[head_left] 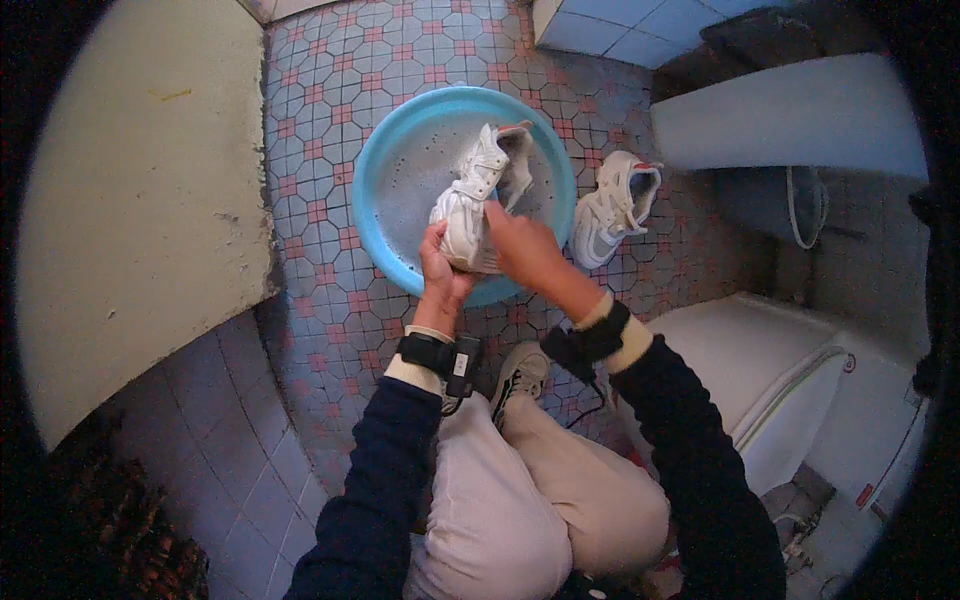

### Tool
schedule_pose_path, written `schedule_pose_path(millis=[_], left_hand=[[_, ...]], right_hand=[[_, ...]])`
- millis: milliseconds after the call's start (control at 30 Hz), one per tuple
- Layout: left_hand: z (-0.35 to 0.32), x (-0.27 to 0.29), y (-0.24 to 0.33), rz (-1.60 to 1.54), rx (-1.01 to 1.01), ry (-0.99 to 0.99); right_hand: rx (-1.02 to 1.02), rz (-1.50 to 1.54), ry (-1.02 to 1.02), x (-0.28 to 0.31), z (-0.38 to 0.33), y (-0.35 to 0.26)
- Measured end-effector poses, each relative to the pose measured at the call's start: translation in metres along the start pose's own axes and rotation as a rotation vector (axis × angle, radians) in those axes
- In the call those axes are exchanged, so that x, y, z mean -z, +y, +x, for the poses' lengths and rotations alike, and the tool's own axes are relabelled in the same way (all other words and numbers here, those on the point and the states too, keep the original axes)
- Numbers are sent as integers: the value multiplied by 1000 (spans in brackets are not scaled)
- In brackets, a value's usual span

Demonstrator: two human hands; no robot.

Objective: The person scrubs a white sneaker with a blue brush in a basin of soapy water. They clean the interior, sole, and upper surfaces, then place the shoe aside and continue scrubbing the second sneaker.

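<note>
- Head view: a white shoe [473, 200] is held over the near edge of a blue basin [395, 180].
- Left hand [440, 270] grips its toe from below, fingers closed.
- Right hand [525, 250] presses its side, fingers curled on it.
- Second shoe [612, 210] lies on the tiled floor [330, 90], just right of the basin.

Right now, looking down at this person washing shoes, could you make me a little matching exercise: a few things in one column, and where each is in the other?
Things:
1. white shoe in hand
2. second white shoe
3. blue basin
4. grey shoe

Places:
A. worn on the person's foot, near the knees
B. lying on the tiled floor, right of the basin
C. on the patterned floor tiles, with soapy water inside
D. held over the basin by the left hand and right hand

Pairs: 1-D, 2-B, 3-C, 4-A
</note>
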State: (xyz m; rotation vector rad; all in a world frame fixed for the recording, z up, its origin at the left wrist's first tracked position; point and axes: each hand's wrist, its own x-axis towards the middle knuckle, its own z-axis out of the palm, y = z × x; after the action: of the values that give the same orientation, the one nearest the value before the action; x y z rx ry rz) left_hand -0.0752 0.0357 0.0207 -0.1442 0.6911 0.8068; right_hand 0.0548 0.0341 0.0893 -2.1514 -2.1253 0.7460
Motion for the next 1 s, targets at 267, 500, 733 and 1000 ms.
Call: schedule_pose_path(millis=[267,500,733,1000], left_hand=[[6,11,-4,-56,-3,21],[0,10,-8,-122,29,24],[9,13,-2,-60,-35,45],[2,14,-8,-86,-22,47]], right_hand=[[-114,-138,18,-16,11,10],[-44,-30,57,-6,12,7],[-8,-6,-39,-3,-4,2],[-66,-42,48,0,15,3]])
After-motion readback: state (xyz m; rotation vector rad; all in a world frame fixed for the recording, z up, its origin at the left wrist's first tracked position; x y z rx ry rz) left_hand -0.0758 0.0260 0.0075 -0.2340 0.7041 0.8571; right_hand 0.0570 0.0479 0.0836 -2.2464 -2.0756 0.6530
